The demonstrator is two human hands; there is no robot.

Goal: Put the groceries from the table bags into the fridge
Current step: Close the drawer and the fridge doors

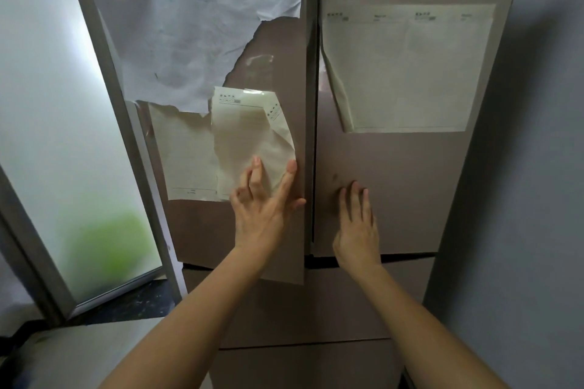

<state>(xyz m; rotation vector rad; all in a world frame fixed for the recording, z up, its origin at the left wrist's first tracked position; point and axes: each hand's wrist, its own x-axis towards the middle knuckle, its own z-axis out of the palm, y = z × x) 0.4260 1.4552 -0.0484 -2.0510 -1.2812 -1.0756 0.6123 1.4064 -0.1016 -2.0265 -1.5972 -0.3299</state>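
Together, left hand [262, 202] with spread fingers and right hand [357, 224], fingers straight, touch the fridge [395, 167].

The tall pinkish-brown fridge [395, 167] has two upper doors meeting at a centre seam. On the left door, a crumpled white sheet [196, 25] hangs above a cream printed form [189, 161], which a curling cream sheet [249, 136] overlaps. The right door bears a flat cream chart [410, 73], its left edge lifting.
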